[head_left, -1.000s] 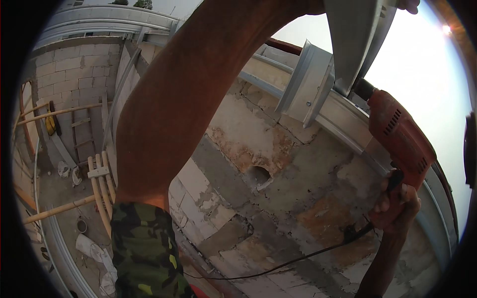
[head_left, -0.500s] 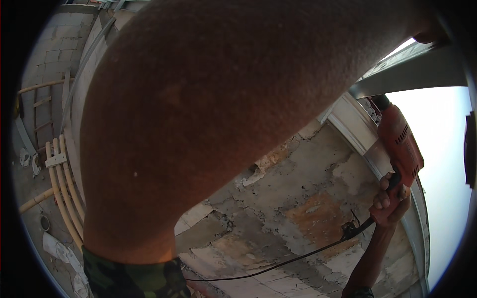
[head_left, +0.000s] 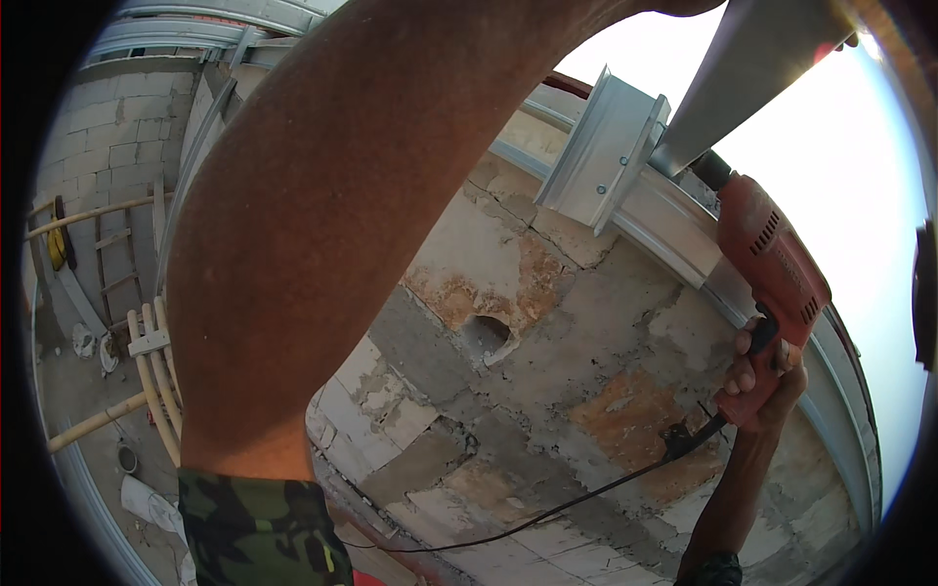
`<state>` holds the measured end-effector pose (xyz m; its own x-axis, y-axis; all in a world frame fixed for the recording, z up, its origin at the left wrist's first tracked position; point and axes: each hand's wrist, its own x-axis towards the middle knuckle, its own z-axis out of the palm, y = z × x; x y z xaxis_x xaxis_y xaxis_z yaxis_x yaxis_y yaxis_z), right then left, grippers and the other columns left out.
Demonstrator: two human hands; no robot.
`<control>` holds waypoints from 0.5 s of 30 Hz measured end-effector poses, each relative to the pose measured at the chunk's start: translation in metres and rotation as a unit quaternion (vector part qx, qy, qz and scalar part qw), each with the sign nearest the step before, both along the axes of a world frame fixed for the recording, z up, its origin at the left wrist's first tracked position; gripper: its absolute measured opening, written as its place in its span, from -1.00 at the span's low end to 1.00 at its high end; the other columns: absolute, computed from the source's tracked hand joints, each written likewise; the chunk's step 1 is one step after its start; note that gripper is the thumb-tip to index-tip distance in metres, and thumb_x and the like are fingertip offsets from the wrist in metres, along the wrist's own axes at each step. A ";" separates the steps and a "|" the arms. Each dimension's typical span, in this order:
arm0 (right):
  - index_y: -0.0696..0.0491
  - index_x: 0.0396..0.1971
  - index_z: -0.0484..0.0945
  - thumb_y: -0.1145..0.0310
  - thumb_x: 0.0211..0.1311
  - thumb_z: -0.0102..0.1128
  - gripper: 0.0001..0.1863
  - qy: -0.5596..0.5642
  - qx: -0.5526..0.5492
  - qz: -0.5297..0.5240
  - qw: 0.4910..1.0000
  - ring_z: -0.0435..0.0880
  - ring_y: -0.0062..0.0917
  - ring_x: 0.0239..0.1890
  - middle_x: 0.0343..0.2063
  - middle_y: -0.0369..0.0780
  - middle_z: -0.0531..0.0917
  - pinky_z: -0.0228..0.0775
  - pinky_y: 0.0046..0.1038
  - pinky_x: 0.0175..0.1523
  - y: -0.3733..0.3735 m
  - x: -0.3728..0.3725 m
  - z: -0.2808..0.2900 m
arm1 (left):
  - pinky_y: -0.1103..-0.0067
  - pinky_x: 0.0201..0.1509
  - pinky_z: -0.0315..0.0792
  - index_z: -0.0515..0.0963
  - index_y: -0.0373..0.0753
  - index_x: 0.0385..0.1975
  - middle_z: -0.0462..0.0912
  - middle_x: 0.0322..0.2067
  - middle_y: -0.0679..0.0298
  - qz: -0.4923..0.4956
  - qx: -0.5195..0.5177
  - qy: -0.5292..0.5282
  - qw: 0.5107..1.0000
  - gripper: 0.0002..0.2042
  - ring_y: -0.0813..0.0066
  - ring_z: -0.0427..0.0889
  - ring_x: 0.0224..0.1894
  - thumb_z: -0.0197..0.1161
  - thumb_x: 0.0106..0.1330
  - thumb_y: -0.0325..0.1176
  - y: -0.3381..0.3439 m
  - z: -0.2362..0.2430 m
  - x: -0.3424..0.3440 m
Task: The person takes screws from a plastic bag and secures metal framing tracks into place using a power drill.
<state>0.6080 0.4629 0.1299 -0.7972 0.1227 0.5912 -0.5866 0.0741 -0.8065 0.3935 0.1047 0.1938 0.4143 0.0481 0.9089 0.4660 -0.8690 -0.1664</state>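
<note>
Evidently the right fingers (head_left: 744, 373) are wrapped around the pistol grip of a red corded power drill (head_left: 777, 259), one of them by the black trigger, a hold that probably lets a single hand bear the weight and work the switch. Above those fingers, the black chuck (head_left: 711, 169) points up and left at the lower end of a galvanised steel channel (head_left: 752, 83); the bit is hidden, so I cannot tell whether it touches. The left forearm (head_left: 371, 205) arches high across, and only a few left fingertips (head_left: 850, 41) show at the channel's edge, likely steadying it; how tightly they close I cannot tell, most of that hand being out of sight. Up and left of the right fingers, a short steel bracket (head_left: 596, 146) with two screws sits against the steel rail (head_left: 669, 230). Below the same fingers, the black power cord (head_left: 567, 506) trails leftward past the patched block wall (head_left: 542, 391), its slack apparently leaving the drill free to tilt.
</note>
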 end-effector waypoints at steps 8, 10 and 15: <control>0.34 0.04 0.27 0.28 0.10 0.11 -0.43 0.002 -0.041 0.021 0.999 0.59 -0.46 -0.63 -0.33 -0.01 0.54 0.57 -0.42 -0.57 -0.005 -0.002 -0.004 | 0.25 0.45 -0.12 0.63 0.04 -0.26 0.61 -0.28 0.35 0.033 -0.106 -0.026 0.993 -0.59 0.37 0.47 0.03 -0.27 0.48 -0.10 0.005 0.026 0.033; 0.32 0.06 0.27 0.34 0.07 0.14 -0.43 0.000 -0.032 0.015 0.999 0.59 -0.45 -0.62 -0.33 -0.01 0.55 0.55 -0.44 -0.58 -0.005 -0.004 -0.004 | 0.25 0.46 -0.13 0.63 0.04 -0.26 0.62 -0.27 0.35 0.024 -0.132 -0.039 0.990 -0.59 0.37 0.47 0.04 -0.27 0.48 -0.10 0.011 0.031 0.027; 0.30 0.07 0.27 0.37 0.04 0.15 -0.42 -0.011 -0.067 0.040 0.997 0.59 -0.46 -0.63 -0.34 -0.02 0.54 0.54 -0.45 -0.60 -0.002 0.000 0.004 | 0.24 0.49 -0.17 0.64 0.04 -0.25 0.63 -0.25 0.36 0.033 -0.184 -0.059 0.981 -0.60 0.37 0.47 0.06 -0.26 0.48 -0.10 0.020 0.044 0.036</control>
<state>0.6083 0.4609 0.1340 -0.8201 0.1346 0.5562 -0.5686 -0.0819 -0.8185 0.4296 0.1245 0.2376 0.2921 0.4039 0.8669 0.5196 -0.8280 0.2106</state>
